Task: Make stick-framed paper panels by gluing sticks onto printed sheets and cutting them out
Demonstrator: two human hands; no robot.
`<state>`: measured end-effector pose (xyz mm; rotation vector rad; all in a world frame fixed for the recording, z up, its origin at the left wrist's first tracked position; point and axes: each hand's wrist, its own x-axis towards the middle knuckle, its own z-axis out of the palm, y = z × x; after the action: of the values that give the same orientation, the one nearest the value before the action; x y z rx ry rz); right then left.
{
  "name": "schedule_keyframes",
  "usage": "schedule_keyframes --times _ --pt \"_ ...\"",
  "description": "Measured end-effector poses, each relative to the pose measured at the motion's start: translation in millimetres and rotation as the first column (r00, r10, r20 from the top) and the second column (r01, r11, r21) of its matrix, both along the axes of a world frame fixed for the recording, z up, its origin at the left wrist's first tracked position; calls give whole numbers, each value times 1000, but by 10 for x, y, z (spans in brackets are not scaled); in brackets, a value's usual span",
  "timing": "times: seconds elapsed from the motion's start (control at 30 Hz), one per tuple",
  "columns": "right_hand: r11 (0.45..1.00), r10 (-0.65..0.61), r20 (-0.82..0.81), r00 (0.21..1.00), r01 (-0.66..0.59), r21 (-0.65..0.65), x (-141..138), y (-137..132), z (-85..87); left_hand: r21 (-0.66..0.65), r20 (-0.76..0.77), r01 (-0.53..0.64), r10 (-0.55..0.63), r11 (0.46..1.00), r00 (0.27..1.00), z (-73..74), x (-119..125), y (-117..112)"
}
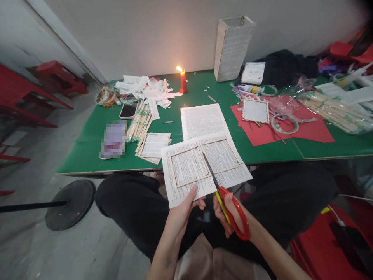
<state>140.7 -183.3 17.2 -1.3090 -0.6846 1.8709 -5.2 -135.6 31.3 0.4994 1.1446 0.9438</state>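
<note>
Green table [87, 155] | left grip [182, 210] pinches printed sheet [186, 167] | right grip [229, 214] wraps red scissors [239, 216], blades across it

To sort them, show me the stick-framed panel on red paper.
The square panel on the red paper; others lie on the green table or the held sheet.

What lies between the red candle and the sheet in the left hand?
The head view shows a loose printed sheet on the green table between the red candle and the held sheet.

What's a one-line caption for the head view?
Head view: left hand holds a printed sheet bearing stick frames as right hand works red-handled scissors through it above a green table.
</note>
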Motion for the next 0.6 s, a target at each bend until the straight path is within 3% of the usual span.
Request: schedule_keyframes --times 0.3,0.6 --pt "999 11 45 999 -10 -32 24 132 -150 37 35 -9 8 999 999 -67 8 96" --pt "995 -12 11 1000 11 98 0 288 -115 71 47 14 -18 997 999 1 8 215"
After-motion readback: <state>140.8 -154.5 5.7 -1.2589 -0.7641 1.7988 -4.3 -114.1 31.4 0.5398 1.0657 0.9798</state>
